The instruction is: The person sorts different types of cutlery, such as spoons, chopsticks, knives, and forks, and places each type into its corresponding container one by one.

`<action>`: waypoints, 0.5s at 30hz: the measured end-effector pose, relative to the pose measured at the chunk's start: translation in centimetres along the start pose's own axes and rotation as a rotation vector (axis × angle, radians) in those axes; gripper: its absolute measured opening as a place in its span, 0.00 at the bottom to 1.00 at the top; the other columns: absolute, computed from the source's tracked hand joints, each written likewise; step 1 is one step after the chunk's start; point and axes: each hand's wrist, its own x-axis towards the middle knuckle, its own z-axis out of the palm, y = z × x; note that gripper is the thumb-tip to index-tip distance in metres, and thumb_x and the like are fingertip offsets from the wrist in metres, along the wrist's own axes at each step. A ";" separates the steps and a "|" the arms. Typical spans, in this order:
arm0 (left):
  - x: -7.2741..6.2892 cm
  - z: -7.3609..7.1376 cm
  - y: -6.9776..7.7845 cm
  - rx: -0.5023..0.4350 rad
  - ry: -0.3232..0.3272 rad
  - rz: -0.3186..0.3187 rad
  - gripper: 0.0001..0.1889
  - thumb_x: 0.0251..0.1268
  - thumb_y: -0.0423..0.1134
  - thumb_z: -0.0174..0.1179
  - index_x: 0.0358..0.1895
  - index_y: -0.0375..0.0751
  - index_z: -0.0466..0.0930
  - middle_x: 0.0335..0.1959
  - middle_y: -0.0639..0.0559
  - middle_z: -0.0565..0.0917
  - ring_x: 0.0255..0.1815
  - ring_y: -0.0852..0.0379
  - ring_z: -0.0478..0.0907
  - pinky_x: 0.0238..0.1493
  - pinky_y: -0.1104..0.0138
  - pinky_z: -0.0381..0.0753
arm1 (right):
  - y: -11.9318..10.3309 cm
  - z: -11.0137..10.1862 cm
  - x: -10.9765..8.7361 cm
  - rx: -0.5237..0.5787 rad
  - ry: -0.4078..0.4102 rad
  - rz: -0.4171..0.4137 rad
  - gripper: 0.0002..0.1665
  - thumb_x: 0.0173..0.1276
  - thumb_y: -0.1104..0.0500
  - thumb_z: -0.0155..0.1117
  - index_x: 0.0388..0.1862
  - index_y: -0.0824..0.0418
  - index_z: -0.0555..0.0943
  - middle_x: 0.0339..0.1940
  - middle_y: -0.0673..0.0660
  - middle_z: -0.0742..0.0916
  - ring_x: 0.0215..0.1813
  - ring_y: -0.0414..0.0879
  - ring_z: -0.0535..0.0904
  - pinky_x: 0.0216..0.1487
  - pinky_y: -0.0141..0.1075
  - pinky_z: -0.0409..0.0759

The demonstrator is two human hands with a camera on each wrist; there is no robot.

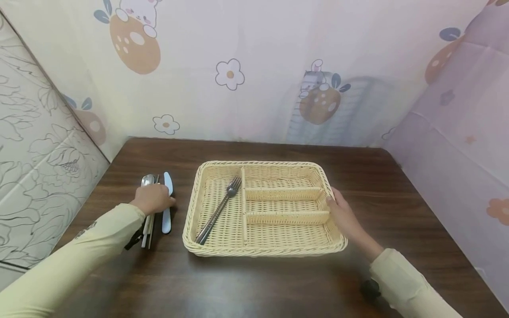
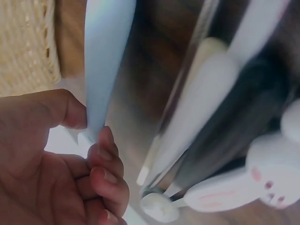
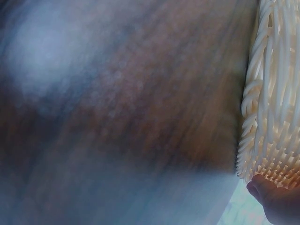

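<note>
My left hand [image 1: 153, 198] is at the left of the table, pinching a pale blue table knife [image 1: 166, 223] between thumb and fingers; the left wrist view shows the knife [image 2: 105, 61] close up. Beneath that hand lie a spoon [image 1: 148, 180] and chopsticks [image 1: 150, 240], partly hidden. At the table's middle is a cream woven basket [image 1: 262, 252] divided into several compartments. A fork [image 1: 230, 190] with a dark handle lies slanted in its left compartment. With the thumb over the rim, my right hand [image 1: 345, 214] grips the basket's right side.
The dark wooden table [image 1: 258, 287] meets a printed cloth wall [image 1: 262, 110] at the back, with more walls on both sides. A white rabbit figure [image 2: 269, 178] appears in the left wrist view; what it belongs to is unclear.
</note>
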 end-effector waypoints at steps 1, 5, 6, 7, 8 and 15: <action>-0.1 -0.3 0.0 0.001 0.007 0.008 0.18 0.62 0.46 0.54 0.17 0.42 0.72 0.18 0.48 0.76 0.21 0.51 0.73 0.23 0.53 0.74 | 0.0 0.0 0.0 -0.003 0.001 0.000 0.33 0.79 0.51 0.30 0.77 0.62 0.40 0.68 0.74 0.62 0.62 0.65 0.68 0.59 0.55 0.68; -0.3 -1.6 0.2 0.010 0.032 0.022 0.19 0.63 0.47 0.53 0.15 0.43 0.72 0.18 0.49 0.74 0.21 0.51 0.70 0.21 0.56 0.72 | 0.0 -0.1 0.1 -0.011 -0.001 0.002 0.34 0.79 0.50 0.30 0.77 0.61 0.40 0.68 0.74 0.63 0.61 0.65 0.69 0.58 0.55 0.69; -0.3 -1.8 0.2 0.013 0.041 0.027 0.19 0.64 0.47 0.53 0.15 0.44 0.71 0.17 0.50 0.74 0.21 0.51 0.69 0.20 0.57 0.71 | 0.0 -0.1 0.1 -0.012 -0.003 0.003 0.34 0.79 0.50 0.30 0.77 0.61 0.40 0.68 0.74 0.63 0.61 0.65 0.69 0.58 0.55 0.69; -0.4 -2.1 0.3 0.012 0.047 0.031 0.20 0.63 0.47 0.53 0.14 0.44 0.71 0.17 0.50 0.73 0.21 0.51 0.69 0.20 0.58 0.70 | 0.0 -0.1 0.1 -0.014 -0.006 0.003 0.34 0.79 0.50 0.29 0.77 0.62 0.39 0.68 0.74 0.62 0.61 0.65 0.69 0.58 0.55 0.69; -0.4 -2.3 0.4 0.010 0.055 0.036 0.20 0.63 0.47 0.52 0.14 0.44 0.71 0.16 0.50 0.73 0.20 0.52 0.68 0.19 0.59 0.69 | 0.0 -0.1 0.1 -0.010 -0.009 0.006 0.34 0.79 0.50 0.29 0.77 0.61 0.39 0.68 0.74 0.62 0.61 0.65 0.69 0.58 0.55 0.70; -0.8 -3.1 1.1 0.014 0.088 0.093 0.21 0.61 0.47 0.54 0.11 0.46 0.67 0.10 0.55 0.68 0.16 0.56 0.65 0.20 0.64 0.61 | 0.1 -0.2 0.2 -0.023 -0.013 0.002 0.34 0.79 0.51 0.29 0.77 0.62 0.39 0.69 0.74 0.61 0.64 0.65 0.66 0.61 0.57 0.64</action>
